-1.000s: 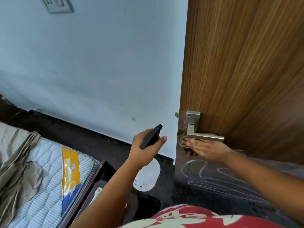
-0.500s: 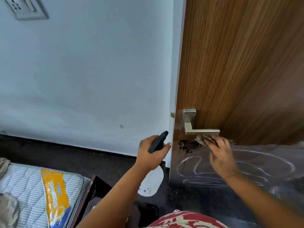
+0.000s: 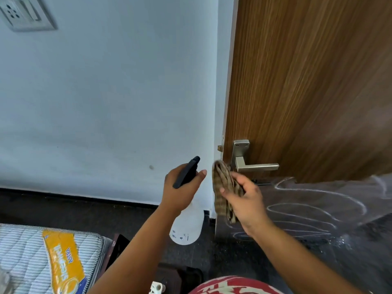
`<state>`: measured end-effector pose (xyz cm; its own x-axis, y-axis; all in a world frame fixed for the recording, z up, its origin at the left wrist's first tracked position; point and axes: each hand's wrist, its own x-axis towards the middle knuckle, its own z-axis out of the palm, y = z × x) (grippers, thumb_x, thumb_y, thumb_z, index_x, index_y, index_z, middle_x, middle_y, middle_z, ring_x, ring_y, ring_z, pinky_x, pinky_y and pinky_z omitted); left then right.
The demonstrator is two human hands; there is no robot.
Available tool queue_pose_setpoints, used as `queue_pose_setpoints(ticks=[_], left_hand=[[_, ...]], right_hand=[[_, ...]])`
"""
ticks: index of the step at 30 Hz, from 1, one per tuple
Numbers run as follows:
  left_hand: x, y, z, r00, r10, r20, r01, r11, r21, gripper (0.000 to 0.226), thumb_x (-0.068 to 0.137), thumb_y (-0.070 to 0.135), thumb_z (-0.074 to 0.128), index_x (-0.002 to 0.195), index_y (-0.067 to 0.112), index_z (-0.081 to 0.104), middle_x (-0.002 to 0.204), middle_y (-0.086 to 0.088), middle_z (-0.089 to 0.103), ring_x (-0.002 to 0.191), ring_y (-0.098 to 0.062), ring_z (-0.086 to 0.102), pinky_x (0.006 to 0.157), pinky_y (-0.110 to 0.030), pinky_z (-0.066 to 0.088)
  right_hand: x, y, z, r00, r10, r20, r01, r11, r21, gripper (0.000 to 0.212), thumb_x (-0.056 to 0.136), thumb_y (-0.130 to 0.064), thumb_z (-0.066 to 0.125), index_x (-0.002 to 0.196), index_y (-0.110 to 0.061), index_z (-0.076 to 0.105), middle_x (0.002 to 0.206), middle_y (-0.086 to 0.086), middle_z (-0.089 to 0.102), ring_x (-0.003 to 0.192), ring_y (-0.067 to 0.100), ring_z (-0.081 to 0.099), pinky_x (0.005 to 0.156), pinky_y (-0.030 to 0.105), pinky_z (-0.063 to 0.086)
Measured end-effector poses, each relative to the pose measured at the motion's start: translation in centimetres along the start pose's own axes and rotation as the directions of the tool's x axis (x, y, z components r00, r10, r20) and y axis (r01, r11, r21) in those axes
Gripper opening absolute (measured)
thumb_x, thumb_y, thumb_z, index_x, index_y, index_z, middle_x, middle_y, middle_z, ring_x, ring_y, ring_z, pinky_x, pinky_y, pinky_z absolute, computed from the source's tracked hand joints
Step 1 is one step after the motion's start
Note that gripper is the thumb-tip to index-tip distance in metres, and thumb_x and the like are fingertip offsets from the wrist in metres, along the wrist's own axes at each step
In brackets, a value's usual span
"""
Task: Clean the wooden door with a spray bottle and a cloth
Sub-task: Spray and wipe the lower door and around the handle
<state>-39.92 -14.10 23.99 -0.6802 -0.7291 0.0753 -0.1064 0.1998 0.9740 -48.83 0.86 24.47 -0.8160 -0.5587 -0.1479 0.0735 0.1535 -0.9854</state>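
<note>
The wooden door (image 3: 307, 81) fills the right side, with a metal lever handle (image 3: 254, 165) near its left edge. Its dark lower panel (image 3: 318, 219) carries white chalk scribbles. My left hand (image 3: 182, 187) grips a white spray bottle (image 3: 186, 228) by its black trigger head, held just left of the door edge. My right hand (image 3: 244, 198) holds a bunched brown checked cloth (image 3: 222, 192) against the door's edge, just below and left of the handle.
A pale blue wall (image 3: 106, 102) with a socket plate (image 3: 25, 13) stands to the left. A striped mattress (image 3: 21, 257) with an orange label lies at the lower left beside dark furniture (image 3: 118, 249). The floor is dark.
My right hand has slid the cloth from under the handle leftward to the door's edge, and more cloth now shows. My left hand with the bottle stays about where it was.
</note>
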Motion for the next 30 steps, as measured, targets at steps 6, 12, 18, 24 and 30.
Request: queue_pose_setpoints(ticks=[6,12,18,24,30], left_hand=[[-1.2,1.0,-1.0,1.000,0.005,0.016,-0.005,0.999,-0.035,0.042,0.082,0.038,0.076,0.079,0.001,0.057,0.073,-0.023,0.053,0.066,-0.024,0.056,0.066,-0.047,0.052],[-2.0,0.0,-1.5,0.999,-0.040,0.016,0.040,0.999,-0.026,0.026,0.088,0.031,0.078,0.076,0.013,0.064,0.068,-0.012,0.059,0.066,-0.017,0.061,0.067,-0.033,0.054],[-2.1,-0.4,-2.0,0.998,-0.058,-0.003,0.058,0.998,-0.010,0.024,0.090,0.022,0.078,0.078,0.007,0.063,0.069,-0.015,0.060,0.065,-0.017,0.060,0.063,-0.024,0.053],[-2.0,-0.2,-2.4,0.998,-0.056,-0.024,0.056,0.998,0.012,0.024,0.090,0.023,0.077,0.072,0.017,0.064,0.063,0.001,0.061,0.063,-0.012,0.062,0.062,-0.018,0.053],[-2.1,-0.5,-2.6,0.997,-0.076,-0.029,0.077,0.996,0.043,0.026,0.090,0.026,0.077,0.067,0.028,0.065,0.063,0.004,0.062,0.063,-0.012,0.063,0.063,-0.018,0.053]], right_hand=[[4.2,-2.0,2.1,0.644,-0.755,-0.124,0.594,0.595,-0.542,0.036,0.096,-0.004,0.055,0.132,-0.002,0.055,0.138,0.013,0.040,0.129,0.021,0.041,0.112,0.031,0.036],[6.6,1.4,4.6,0.668,-0.736,-0.112,0.498,0.553,-0.667,0.048,0.093,0.007,0.044,0.140,0.000,0.047,0.148,0.022,0.030,0.139,0.032,0.032,0.118,0.039,0.029],[6.5,2.2,6.7,0.734,-0.658,-0.170,0.476,0.676,-0.562,0.058,0.090,0.012,0.044,0.147,-0.002,0.039,0.150,0.022,0.022,0.141,0.030,0.030,0.119,0.035,0.026],[5.7,8.7,6.8,0.938,-0.261,-0.228,0.143,0.891,-0.430,0.050,0.090,0.009,0.048,0.137,-0.005,0.051,0.149,0.017,0.024,0.130,0.034,0.043,0.114,0.037,0.035],[7.5,9.1,5.3,0.944,0.074,-0.323,-0.158,0.957,-0.242,0.046,0.089,0.002,0.051,0.135,-0.006,0.053,0.147,0.011,0.026,0.124,0.038,0.047,0.111,0.041,0.040]])
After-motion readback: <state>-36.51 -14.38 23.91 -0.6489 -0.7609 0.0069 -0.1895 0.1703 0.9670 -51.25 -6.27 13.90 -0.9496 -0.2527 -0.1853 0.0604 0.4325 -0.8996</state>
